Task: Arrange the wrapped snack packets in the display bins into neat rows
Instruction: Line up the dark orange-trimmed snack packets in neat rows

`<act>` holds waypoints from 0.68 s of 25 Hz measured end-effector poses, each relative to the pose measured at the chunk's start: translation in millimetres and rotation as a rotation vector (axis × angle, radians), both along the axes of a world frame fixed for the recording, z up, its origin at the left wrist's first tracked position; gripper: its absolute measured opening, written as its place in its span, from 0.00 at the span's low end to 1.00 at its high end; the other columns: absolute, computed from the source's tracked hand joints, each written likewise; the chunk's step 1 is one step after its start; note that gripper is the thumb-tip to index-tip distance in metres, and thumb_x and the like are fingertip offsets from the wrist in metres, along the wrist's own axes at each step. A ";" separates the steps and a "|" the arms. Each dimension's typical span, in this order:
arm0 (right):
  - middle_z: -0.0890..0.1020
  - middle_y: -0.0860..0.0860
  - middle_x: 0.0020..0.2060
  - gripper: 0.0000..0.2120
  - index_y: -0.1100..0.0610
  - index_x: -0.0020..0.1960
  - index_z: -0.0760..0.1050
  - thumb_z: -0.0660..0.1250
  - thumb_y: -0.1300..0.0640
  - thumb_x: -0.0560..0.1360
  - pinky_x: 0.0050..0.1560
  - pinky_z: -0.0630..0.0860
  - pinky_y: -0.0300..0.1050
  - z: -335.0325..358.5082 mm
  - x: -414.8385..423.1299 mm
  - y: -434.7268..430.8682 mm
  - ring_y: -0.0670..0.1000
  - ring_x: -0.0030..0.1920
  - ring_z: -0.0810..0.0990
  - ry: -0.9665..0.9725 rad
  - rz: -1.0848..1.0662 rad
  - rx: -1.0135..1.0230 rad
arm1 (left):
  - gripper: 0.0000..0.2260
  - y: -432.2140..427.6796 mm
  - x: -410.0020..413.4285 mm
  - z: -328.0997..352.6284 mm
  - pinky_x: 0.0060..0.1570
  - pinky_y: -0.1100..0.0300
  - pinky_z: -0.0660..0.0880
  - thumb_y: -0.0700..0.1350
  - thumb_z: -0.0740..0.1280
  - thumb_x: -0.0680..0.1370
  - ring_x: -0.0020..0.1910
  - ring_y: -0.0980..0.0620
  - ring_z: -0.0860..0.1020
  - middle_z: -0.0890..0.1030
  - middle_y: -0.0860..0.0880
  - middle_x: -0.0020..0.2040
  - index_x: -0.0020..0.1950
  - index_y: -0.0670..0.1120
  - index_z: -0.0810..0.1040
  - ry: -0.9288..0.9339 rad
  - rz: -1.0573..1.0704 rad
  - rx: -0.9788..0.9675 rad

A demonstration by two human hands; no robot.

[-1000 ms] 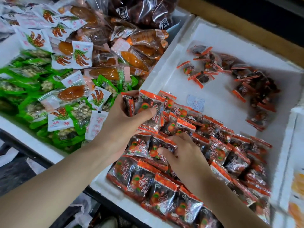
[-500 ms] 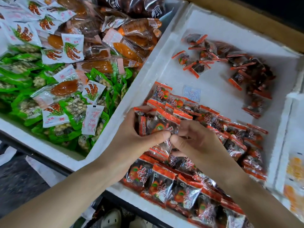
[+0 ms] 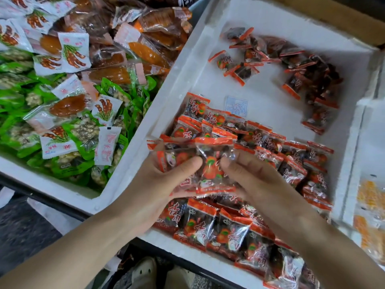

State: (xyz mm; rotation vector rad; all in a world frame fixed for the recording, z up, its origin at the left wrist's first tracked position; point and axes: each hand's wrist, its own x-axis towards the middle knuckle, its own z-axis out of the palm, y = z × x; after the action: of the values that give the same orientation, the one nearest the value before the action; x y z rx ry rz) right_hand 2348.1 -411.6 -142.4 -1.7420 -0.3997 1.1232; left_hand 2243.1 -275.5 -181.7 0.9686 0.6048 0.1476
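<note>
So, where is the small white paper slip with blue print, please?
Head view, centre-right: the paper slip lies flat on the floor of the white foam bin, just beyond the rows of orange-edged packets, left of the loose pile.

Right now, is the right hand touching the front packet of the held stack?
Touching. Head view: the right hand pinches the front packet at its right edge; the left hand grips the stack.
</note>
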 end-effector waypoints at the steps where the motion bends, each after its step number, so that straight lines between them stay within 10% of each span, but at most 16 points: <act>1: 0.85 0.48 0.45 0.15 0.52 0.47 0.80 0.64 0.44 0.69 0.52 0.72 0.42 1.9 3.8 -3.3 0.44 0.47 0.82 -0.041 -0.058 0.017 | 0.18 3.4 -0.5 -0.2 0.35 0.55 0.81 0.41 0.69 0.65 0.44 0.47 0.84 0.85 0.45 0.46 0.54 0.46 0.76 -0.001 0.037 -0.008; 5: 0.84 0.47 0.39 0.15 0.57 0.47 0.76 0.68 0.48 0.67 0.54 0.75 0.44 -1.6 25.3 -16.1 0.48 0.43 0.83 -0.191 -0.257 0.022 | 0.16 19.0 -1.8 -0.6 0.36 0.53 0.81 0.39 0.68 0.67 0.45 0.44 0.84 0.84 0.42 0.48 0.55 0.45 0.75 -0.011 0.138 0.046; 10: 0.82 0.44 0.42 0.10 0.45 0.48 0.72 0.70 0.55 0.72 0.35 0.76 0.33 -20.5 23.8 -11.2 0.42 0.36 0.81 -0.524 0.109 -0.234 | 0.18 22.3 -0.7 -3.2 0.38 0.51 0.81 0.39 0.68 0.68 0.46 0.45 0.84 0.85 0.43 0.48 0.58 0.44 0.74 -0.027 0.141 0.119; 17: 0.72 0.46 0.48 0.16 0.49 0.62 0.71 0.65 0.46 0.75 0.55 0.68 0.41 -41.9 21.9 -4.7 0.44 0.46 0.74 -0.877 0.369 -0.407 | 0.22 17.6 6.1 -12.8 0.39 0.48 0.81 0.40 0.69 0.67 0.47 0.43 0.84 0.83 0.41 0.51 0.61 0.43 0.73 -0.023 0.099 0.113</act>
State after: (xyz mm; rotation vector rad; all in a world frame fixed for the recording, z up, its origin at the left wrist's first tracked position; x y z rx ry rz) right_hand 2370.0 -416.2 -184.3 -2.5600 -1.1181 0.6375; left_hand 2249.3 -257.8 -194.5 1.0454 0.6285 0.2829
